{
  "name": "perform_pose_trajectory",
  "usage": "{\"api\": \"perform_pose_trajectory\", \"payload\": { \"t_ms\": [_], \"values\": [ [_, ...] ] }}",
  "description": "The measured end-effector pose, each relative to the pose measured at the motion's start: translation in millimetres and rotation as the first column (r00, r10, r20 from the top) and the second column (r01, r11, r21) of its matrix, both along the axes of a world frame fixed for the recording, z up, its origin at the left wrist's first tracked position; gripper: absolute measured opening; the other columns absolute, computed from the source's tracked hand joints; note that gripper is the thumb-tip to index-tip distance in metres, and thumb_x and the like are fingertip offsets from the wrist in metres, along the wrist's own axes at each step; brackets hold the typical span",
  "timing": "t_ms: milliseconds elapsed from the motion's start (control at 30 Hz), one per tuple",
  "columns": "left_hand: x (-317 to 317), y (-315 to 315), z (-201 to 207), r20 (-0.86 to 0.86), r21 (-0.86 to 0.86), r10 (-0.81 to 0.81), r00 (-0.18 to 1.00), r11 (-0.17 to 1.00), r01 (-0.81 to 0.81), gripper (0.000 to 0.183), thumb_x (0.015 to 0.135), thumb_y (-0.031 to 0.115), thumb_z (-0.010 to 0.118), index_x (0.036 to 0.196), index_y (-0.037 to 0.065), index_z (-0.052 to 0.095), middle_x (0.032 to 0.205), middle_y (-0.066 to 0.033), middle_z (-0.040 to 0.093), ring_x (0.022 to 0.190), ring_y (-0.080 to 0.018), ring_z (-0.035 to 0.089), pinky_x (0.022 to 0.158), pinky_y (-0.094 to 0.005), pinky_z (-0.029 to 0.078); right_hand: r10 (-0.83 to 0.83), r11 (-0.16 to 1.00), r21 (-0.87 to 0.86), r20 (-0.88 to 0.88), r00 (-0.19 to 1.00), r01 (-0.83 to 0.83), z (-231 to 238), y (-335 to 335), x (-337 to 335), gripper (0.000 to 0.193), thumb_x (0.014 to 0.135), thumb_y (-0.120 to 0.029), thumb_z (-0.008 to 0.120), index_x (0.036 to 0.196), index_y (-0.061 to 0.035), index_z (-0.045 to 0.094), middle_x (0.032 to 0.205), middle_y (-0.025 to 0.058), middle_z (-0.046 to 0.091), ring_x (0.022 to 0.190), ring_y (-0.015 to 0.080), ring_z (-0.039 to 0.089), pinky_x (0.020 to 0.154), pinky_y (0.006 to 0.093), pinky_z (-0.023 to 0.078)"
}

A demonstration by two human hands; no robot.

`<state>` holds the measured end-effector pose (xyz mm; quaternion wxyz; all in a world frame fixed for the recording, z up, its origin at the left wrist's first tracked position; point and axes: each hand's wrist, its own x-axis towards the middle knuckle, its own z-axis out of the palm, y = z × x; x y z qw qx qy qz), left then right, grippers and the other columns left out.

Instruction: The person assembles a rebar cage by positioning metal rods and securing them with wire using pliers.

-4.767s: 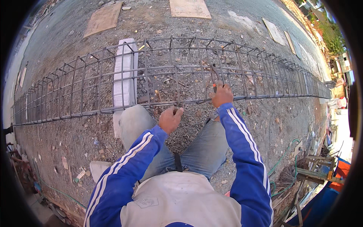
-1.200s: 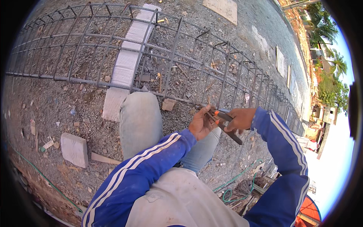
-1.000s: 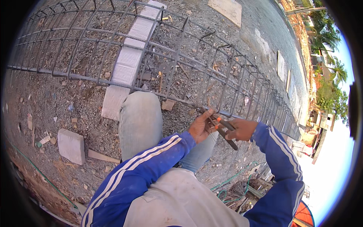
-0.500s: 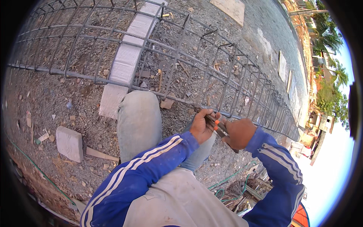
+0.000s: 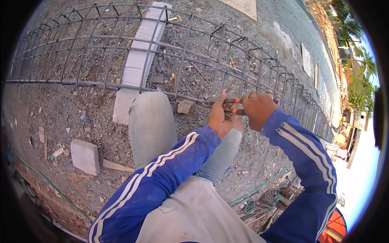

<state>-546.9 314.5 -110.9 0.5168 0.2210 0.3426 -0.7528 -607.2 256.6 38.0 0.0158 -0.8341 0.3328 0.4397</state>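
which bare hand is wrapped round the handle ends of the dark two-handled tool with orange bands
The right hand, gripping the tool behind its orange bands; the left hand is farther left, toward the tool's front end, thumb raised.

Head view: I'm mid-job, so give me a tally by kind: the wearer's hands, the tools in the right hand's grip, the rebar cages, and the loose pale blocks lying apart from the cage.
Bare hands: 2 (left hand, right hand)
Orange-banded pliers: 1
Rebar cage: 1
Loose pale block: 1
Total: 5
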Motion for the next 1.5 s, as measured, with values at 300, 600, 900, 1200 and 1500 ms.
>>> {"api": "perform_pose_trajectory", "payload": {
  "t_ms": [300, 600, 900, 1200, 1500],
  "values": [
    [22.3, 54.0, -41.9, 0.722, 0.077, -0.557, 0.411, 0.655, 0.752, 0.032, 0.086, 0.034, 0.069, 0.078, 0.007, 0.052, 0.054, -0.002, 0.051, 0.047, -0.0151, 0.053, 0.044, -0.0327, 0.045, -0.807, 0.338, 0.402, 0.589, 0.043, 0.851, -144.3, 212.5, -7.3, 0.048, 0.08, -0.019, 0.059, 0.115, 0.0071, 0.038, 0.093, 0.0314, 0.06, 0.082, 0.0506, 0.06, 0.074, 0.0545, 0.049],
    [37.4, 62.6, -94.0, 0.966, 0.238, -0.232, -0.113, 0.638, 0.732, 0.043, 0.072, 0.035, 0.08, 0.087, 0.0, 0.061, 0.072, -0.0066, 0.061, 0.065, -0.0162, 0.056, 0.06, -0.034, 0.047, -0.593, 0.125, 0.598, 0.685, -0.423, 0.792, -234.6, 228.6, 56.3, 0.054, 0.077, -0.023, 0.068, 0.118, -0.0038, 0.038, 0.094, 0.0304, 0.061, 0.086, 0.053, 0.058, 0.072, 0.0569, 0.047],
    [45.9, 67.2, -38.0, 0.765, 0.028, -0.525, 0.372, 0.604, 0.796, 0.03, 0.085, 0.035, 0.071, 0.088, 0.009, 0.059, 0.076, -0.0024, 0.061, 0.062, -0.0132, 0.059, 0.058, -0.0318, 0.051, -0.709, -0.225, 0.941, -0.335, -0.62, -0.251, -230.2, 242.3, -6.9, 0.036, 0.088, -0.027, 0.062, 0.115, -0.0052, 0.05, 0.09, 0.0122, 0.065, 0.076, 0.0275, 0.066, 0.067, 0.0392, 0.052],
    [53.0, 63.4, -40.6, 0.423, -0.292, -0.55, 0.721, 0.67, 0.682, 0.045, 0.092, 0.045, 0.058, 0.105, 0.002, 0.058, 0.085, -0.0092, 0.066, 0.079, -0.022, 0.068, 0.072, -0.039, 0.058, -0.727, -0.405, 0.914, -0.317, -0.609, 0.008, -114.7, 194.0, -9.8, 0.041, 0.097, -0.041, 0.051, 0.114, -0.004, 0.056, 0.082, 0.0084, 0.065, 0.072, 0.0209, 0.065, 0.068, 0.0337, 0.055],
    [58.0, 55.8, -68.8, 0.42, -0.359, -0.565, 0.71, 0.615, 0.702, 0.033, 0.091, 0.041, 0.062, 0.084, 0.01, 0.054, 0.063, 0.0007, 0.054, 0.055, -0.0126, 0.055, 0.053, -0.033, 0.05, -0.653, -0.366, 0.904, -0.419, -0.631, -0.221, -172.9, 210.4, -2.6, 0.022, 0.092, -0.023, 0.061, 0.102, -0.0034, 0.06, 0.081, 0.0059, 0.063, 0.07, 0.0185, 0.063, 0.065, 0.0348, 0.053]
  ]
}}
